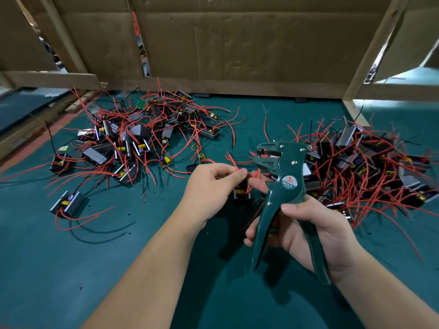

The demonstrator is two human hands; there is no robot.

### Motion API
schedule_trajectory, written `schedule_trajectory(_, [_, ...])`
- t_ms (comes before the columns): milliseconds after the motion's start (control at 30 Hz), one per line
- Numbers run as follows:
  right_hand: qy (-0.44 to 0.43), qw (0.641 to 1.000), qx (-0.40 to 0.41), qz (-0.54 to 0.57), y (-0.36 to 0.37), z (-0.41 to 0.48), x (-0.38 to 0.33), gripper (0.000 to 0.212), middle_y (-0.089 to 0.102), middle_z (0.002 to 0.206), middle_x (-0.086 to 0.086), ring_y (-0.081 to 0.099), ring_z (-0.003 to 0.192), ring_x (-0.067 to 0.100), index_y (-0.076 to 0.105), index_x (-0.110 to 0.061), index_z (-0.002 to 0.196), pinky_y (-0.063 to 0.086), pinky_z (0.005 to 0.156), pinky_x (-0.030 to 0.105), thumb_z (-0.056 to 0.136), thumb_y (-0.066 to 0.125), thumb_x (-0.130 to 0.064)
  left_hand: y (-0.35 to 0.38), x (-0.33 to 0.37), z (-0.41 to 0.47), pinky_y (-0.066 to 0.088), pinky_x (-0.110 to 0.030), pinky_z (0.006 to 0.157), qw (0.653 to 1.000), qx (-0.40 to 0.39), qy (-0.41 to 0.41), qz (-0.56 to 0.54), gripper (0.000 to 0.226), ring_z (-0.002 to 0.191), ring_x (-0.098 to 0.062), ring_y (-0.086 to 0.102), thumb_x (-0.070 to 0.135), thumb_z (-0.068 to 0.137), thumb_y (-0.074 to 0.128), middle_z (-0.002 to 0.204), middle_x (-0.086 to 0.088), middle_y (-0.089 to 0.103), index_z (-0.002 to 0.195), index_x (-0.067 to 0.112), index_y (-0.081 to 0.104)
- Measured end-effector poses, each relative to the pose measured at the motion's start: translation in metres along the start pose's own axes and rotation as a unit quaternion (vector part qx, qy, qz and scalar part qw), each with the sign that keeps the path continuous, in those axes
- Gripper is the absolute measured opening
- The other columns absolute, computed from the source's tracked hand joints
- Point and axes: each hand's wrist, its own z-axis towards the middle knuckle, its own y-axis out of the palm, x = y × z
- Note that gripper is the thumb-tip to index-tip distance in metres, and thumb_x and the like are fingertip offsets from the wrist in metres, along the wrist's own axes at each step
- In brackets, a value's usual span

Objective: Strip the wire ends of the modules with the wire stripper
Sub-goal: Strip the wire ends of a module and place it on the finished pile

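My right hand (306, 231) grips the two handles of a dark green wire stripper (282, 186), held upright above the table. Its jaws (268, 157) point left and stand apart. My left hand (211, 186) pinches thin red wires (237, 166) between thumb and forefinger, just left of and below the jaws. Under that hand hangs a small black module (242, 193) with a yellow part. The wire ends are close to the jaws but do not sit in them.
A pile of modules with red wires (142, 138) lies at the back left on the green mat (95, 257), another pile (370, 167) at the right. One module (67, 204) lies apart at the left. Cardboard walls (237, 43) and wooden posts close the back.
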Motion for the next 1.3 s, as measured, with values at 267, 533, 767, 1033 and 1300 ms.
schedule_trajectory(267, [0.040, 0.990, -0.129, -0.049, -0.006, -0.003, -0.007, 0.064, 0.045, 0.105, 0.045, 0.060, 0.075, 0.043, 0.051, 0.002, 0.129, 0.046, 0.075, 0.054, 0.074, 0.072, -0.022, 0.005, 0.001, -0.001, 0.050, -0.027, 0.061, 0.988, -0.052, -0.038, -0.142, 0.021, 0.041, -0.010, 0.046, 0.007, 0.096, 0.051, 0.049, 0.001, 0.054, 0.093, -0.008, 0.065])
schedule_trajectory(533, [0.104, 0.971, -0.189, -0.104, -0.005, -0.014, -0.014, 0.048, 0.043, 0.119, 0.051, 0.062, 0.075, 0.036, 0.055, -0.005, 0.120, 0.047, 0.072, 0.042, 0.074, 0.064, -0.016, -0.001, 0.020, -0.006, 0.052, -0.026, 0.046, 0.940, -0.003, -0.077, -0.333, 0.019, 0.055, -0.015, 0.064, 0.019, 0.089, 0.058, 0.088, -0.006, 0.063, 0.087, 0.015, 0.076])
schedule_trajectory(767, [0.148, 0.964, -0.185, -0.124, -0.010, -0.016, -0.013, 0.049, 0.065, 0.101, 0.028, 0.062, 0.077, 0.034, 0.054, -0.005, 0.124, 0.045, 0.074, 0.046, 0.076, 0.058, -0.013, -0.012, 0.023, -0.009, 0.038, -0.025, 0.058, 0.976, -0.012, 0.033, -0.216, 0.021, 0.058, -0.003, 0.055, 0.043, 0.079, 0.057, 0.072, 0.017, 0.060, 0.086, 0.033, 0.074])
schedule_trajectory(1033, [0.018, 0.993, -0.085, 0.080, -0.012, -0.005, -0.018, 0.062, 0.067, 0.106, 0.024, 0.064, 0.073, 0.035, 0.061, 0.003, 0.118, 0.053, 0.071, 0.049, 0.064, 0.075, -0.023, -0.012, 0.026, -0.011, 0.045, -0.019, 0.038, 0.976, -0.057, 0.075, -0.197, 0.013, 0.056, -0.005, 0.056, 0.032, 0.074, 0.063, 0.062, 0.010, 0.059, 0.075, 0.026, 0.075])
schedule_trajectory(1300, [0.020, 0.992, -0.083, 0.097, -0.009, -0.008, -0.025, 0.059, 0.065, 0.098, 0.024, 0.064, 0.073, 0.036, 0.061, 0.003, 0.119, 0.055, 0.070, 0.046, 0.067, 0.072, -0.024, -0.006, 0.024, -0.015, 0.050, -0.022, 0.044, 0.984, -0.082, 0.082, -0.137, 0.007, 0.056, -0.004, 0.055, 0.028, 0.074, 0.076, 0.060, 0.011, 0.059, 0.068, 0.026, 0.072])
